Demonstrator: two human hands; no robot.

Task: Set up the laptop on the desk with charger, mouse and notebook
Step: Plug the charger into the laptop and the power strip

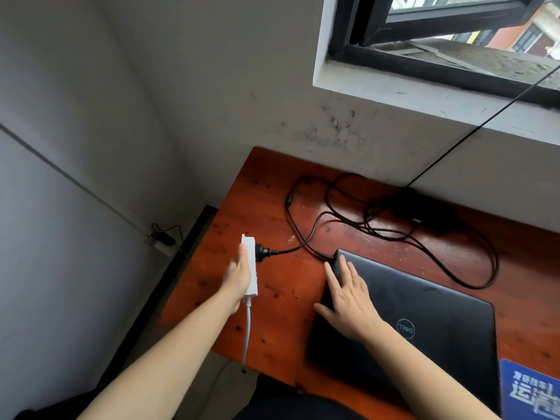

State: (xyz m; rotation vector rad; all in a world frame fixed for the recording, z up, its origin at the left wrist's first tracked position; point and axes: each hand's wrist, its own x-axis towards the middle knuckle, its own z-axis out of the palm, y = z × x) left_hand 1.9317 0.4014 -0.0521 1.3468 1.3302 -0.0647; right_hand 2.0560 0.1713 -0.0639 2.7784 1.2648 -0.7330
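Fingers of my left hand (239, 278) wrap a white power strip (251, 265), held upright over the desk (272, 189) at centre frame. A black plug (263, 253) sits in its side, its cable (306, 234) looping up and right to the charger brick (424, 213). My right hand (348, 301) lies flat and open on the closed laptop (424, 316), lower right. A blue notebook (530, 392) peeks from the bottom right corner.
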